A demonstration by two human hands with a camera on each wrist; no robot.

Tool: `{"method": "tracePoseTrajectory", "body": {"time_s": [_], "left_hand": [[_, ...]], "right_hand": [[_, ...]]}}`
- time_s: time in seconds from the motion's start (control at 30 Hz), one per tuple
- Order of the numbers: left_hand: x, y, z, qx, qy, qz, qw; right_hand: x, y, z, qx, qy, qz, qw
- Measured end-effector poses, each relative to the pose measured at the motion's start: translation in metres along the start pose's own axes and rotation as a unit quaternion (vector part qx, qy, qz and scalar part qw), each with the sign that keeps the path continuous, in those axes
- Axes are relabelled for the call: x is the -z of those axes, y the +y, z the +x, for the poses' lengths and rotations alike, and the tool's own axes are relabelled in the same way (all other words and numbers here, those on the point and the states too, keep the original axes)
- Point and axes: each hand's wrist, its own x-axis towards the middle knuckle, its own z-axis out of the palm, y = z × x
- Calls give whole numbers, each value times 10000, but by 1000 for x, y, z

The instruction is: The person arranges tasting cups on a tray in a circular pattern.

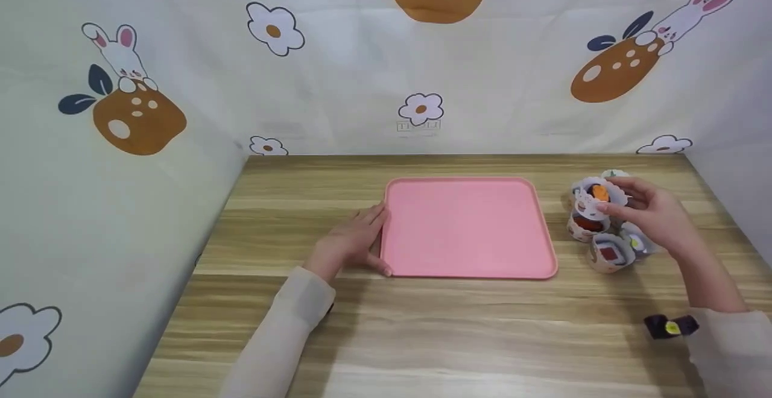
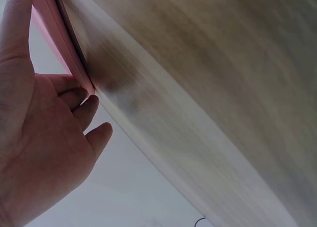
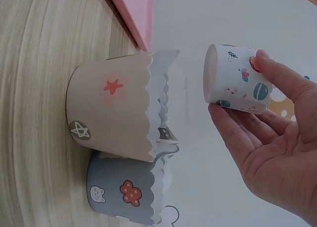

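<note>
My left hand (image 1: 353,238) rests at the left edge of a pink tray (image 1: 464,229), fingers extended along the rim and thumb at the near corner. The left wrist view shows fingertips against the tray's rim (image 2: 64,39). To the tray's right, my right hand (image 1: 657,211) pinches a white patterned paper cupcake cup (image 3: 237,81) between thumb and fingers. An orange-topped piece (image 1: 601,193) shows inside it. In the right wrist view this cup is lifted clear of the table. Below stand a beige cup (image 3: 109,108) and a grey cup (image 3: 126,185).
Another cup (image 1: 588,232) with a reddish-brown piece stands under the held one. One more cup (image 1: 614,173) shows partly behind the right fingers. Printed cloth walls (image 1: 338,84) enclose the wooden table (image 1: 458,337) at the back and sides.
</note>
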Motion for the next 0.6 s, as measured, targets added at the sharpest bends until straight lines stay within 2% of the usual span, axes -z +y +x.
{"method": "tracePoseTrajectory", "body": {"time_s": [0.3,0.6], "left_hand": [[0,1,0,77,18,-54,10000],[0,1,-1,92,19,7,10000]], "right_hand": [[-6,-8,5,-208,-193,-344,9990],[-11,-16,6,-129,-257,-208,9994]]}}
